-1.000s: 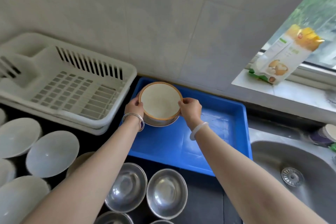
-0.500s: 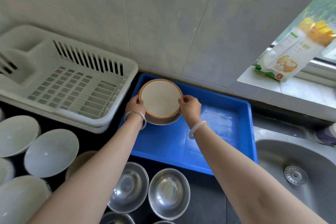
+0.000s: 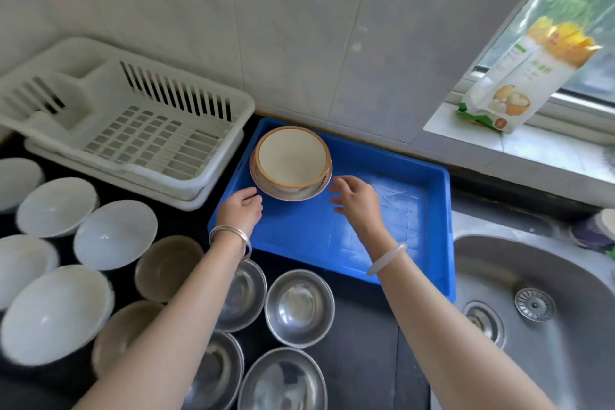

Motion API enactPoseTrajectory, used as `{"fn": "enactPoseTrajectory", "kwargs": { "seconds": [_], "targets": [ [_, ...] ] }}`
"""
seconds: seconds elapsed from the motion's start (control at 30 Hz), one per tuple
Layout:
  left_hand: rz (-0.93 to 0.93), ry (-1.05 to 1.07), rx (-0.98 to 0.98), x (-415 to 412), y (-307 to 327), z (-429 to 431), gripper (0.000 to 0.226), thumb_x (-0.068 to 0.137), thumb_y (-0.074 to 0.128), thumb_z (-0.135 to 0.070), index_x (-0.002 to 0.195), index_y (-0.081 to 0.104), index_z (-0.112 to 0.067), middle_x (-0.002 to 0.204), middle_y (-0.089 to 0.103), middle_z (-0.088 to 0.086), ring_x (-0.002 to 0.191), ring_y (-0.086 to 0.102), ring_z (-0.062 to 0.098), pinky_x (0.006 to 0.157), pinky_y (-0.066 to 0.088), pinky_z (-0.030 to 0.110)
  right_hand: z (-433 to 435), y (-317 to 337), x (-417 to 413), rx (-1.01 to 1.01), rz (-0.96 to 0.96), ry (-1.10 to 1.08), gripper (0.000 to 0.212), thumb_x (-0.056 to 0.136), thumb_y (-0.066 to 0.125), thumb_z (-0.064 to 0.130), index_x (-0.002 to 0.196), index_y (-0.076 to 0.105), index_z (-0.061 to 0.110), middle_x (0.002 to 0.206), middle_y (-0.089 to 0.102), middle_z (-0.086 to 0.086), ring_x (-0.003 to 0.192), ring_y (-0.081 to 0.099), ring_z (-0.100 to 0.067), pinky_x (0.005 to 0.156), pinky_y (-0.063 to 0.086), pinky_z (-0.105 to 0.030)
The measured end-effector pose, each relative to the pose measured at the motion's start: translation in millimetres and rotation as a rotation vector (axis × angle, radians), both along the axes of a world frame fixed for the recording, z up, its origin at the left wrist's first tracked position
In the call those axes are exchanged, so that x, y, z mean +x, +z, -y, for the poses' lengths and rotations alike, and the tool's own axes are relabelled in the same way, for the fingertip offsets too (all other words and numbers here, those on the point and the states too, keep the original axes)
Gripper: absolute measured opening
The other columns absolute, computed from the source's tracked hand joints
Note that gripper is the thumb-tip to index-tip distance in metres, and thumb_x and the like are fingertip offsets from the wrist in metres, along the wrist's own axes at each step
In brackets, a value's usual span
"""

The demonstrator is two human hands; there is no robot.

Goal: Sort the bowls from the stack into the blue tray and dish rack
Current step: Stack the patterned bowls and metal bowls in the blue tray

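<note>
A cream bowl with an orange rim sits nested in a second bowl at the far left corner of the blue tray. My left hand hovers just left of the bowls, fingers loosely curled and holding nothing. My right hand is just right of them, fingers spread and relaxed, above the tray floor. The white dish rack stands left of the tray with nothing in it. Several steel bowls, white bowls and brownish bowls stand on the dark counter in front.
A steel sink lies to the right of the tray. A food packet leans on the window sill at the upper right. The tiled wall runs right behind tray and rack.
Both hands have let go of the cream bowls, which now rest in the tray's far left corner, and have drawn back toward me.
</note>
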State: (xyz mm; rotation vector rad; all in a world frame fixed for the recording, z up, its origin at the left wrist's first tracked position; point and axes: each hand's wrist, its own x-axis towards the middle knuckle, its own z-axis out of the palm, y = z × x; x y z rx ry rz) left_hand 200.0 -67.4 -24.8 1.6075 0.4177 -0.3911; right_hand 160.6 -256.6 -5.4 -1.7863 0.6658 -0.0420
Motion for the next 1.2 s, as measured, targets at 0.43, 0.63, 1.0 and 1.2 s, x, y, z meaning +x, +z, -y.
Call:
{"fn": "enactPoseTrajectory", "kwargs": {
  "seconds": [0.43,0.63,1.0,1.2],
  "targets": [
    [-0.119,-0.398,0.407,-175.0,-18.0,-47.1,0.019,0.08,0.066,-0.01,0.099,0.066,-0.012,0.102,0.07,0.011,0.085,0.062,0.017,0.078,0.047,0.024,-21.9,-39.1,-167.1,-0.123,-0.289,0.153,0.017,0.091,0.051,0.029,0.094,0.068,0.026,0.084,0.071,0.006,0.071,0.063,-0.013,0.062,0.05,-0.025],
    [-0.152,-0.58,0.505,-178.7,-25.4,-43.9,0.031,0.079,0.063,0.002,0.108,0.065,-0.006,0.113,0.068,0.012,0.107,0.062,0.021,0.097,0.046,0.028,-39.0,-64.9,-168.7,0.02,-0.377,0.156,0.025,0.091,0.058,0.022,0.114,0.062,0.013,0.081,0.065,0.004,0.063,0.063,-0.009,0.046,0.05,-0.014],
    [-0.117,-0.594,0.609,-174.1,-32.5,-41.4,0.02,0.079,0.063,-0.004,0.094,0.073,-0.014,0.098,0.073,0.005,0.094,0.066,0.021,0.09,0.051,0.032,-29.8,-40.7,-172.4,0.029,-0.29,0.005,0.017,0.086,0.055,0.003,0.083,0.071,-0.001,0.073,0.068,-0.008,0.061,0.069,-0.012,0.046,0.048,-0.009],
    [-0.065,-0.472,0.502,-169.3,-33.7,-21.9,0.016,0.08,0.067,-0.01,0.094,0.072,-0.012,0.098,0.072,0.007,0.094,0.065,0.023,0.088,0.051,0.033,-7.6,-15.3,-183.0,-0.005,-0.217,-0.044,0.017,0.084,0.06,0.008,0.073,0.073,0.011,0.059,0.068,0.003,0.053,0.068,-0.003,0.048,0.046,-0.008]
  ]
}}
